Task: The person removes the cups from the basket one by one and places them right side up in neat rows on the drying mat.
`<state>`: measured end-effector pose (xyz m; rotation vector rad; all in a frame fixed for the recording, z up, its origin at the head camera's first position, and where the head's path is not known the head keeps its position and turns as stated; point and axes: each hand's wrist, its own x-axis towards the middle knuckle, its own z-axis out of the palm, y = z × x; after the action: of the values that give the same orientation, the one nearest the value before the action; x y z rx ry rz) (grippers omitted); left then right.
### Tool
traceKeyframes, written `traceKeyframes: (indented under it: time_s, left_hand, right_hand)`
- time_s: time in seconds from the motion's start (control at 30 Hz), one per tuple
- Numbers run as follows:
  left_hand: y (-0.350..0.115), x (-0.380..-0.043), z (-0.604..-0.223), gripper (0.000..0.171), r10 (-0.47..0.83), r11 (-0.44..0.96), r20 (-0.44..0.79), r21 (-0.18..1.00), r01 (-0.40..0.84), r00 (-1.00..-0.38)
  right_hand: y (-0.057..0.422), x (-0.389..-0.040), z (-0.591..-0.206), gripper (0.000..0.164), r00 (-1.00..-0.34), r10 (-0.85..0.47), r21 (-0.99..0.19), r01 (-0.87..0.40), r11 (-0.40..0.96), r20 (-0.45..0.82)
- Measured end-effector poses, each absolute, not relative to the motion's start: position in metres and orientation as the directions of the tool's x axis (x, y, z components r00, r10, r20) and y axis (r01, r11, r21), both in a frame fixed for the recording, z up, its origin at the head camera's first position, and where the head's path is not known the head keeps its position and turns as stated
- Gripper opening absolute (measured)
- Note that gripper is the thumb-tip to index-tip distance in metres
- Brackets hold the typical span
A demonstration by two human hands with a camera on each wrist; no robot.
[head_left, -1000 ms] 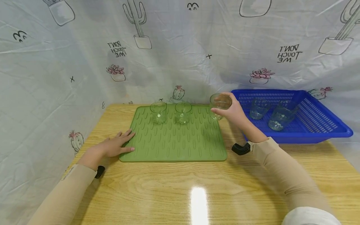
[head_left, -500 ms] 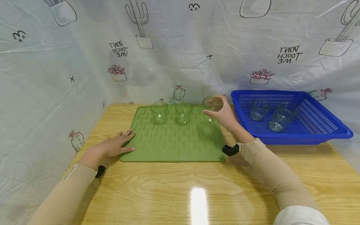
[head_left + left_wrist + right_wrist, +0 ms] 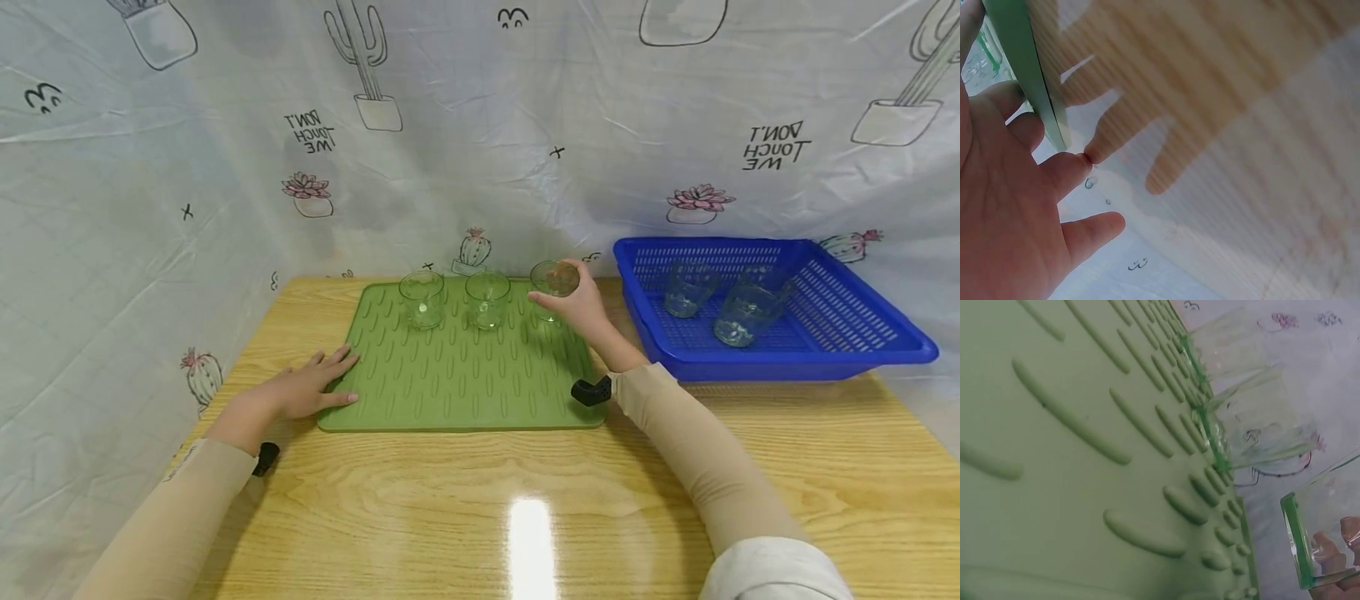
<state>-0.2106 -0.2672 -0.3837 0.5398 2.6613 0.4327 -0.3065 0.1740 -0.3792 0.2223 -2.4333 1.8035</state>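
My right hand (image 3: 588, 315) holds a clear drinking glass (image 3: 543, 282) upright by its side, thumb on the near side, over the back right of a green ridged mat (image 3: 465, 387). In the right wrist view, a gap shows between the base of the held glass (image 3: 1297, 540) and the mat. To its left, a middle glass (image 3: 487, 302) and a left glass (image 3: 422, 302) stand upright in a row along the mat's back. My left hand (image 3: 303, 392) rests with spread fingers on the mat's left edge; its fingers (image 3: 1094, 237) hold nothing.
A blue perforated basket (image 3: 757, 367) stands to the right of the mat, with more glasses (image 3: 688, 292) inside, some overlapping in view. The wooden table (image 3: 405, 508) extends in front. A printed white curtain (image 3: 465, 167) hangs close behind the mat.
My right hand has carried the glass leftward and slightly down, from the mat's back right corner closer to the middle glass. The left hand has stayed in place.
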Motion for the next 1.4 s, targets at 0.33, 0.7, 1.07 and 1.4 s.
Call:
traceKeyframes:
  time_s: [0.33, 0.7, 1.07, 1.4]
  left_hand:
    - [-0.267, -0.211, -0.382, 0.089, 0.424, 0.880, -0.314, 0.367, 0.303, -0.850]
    - [-0.267, -0.211, -0.383, 0.090, 0.412, 0.889, -0.331, 0.352, 0.294, -0.849]
    - [-0.265, -0.211, -0.382, 0.089, 0.416, 0.888, -0.323, 0.347, 0.303, -0.850]
    - [-0.265, -0.211, -0.382, 0.089, 0.415, 0.888, -0.326, 0.348, 0.300, -0.849]
  right_hand:
    - [0.175, -0.320, -0.393, 0.081, -0.987, -0.038, -0.950, -0.163, 0.265, 0.159]
    - [0.174, -0.325, -0.406, 0.084, -0.985, -0.111, -0.970, -0.151, 0.193, 0.132]
    - [0.180, -0.326, -0.411, 0.089, -0.989, -0.116, -0.975, -0.116, 0.192, 0.095]
    - [0.181, -0.324, -0.409, 0.089, -0.987, -0.142, -0.972, -0.105, 0.210, 0.076]
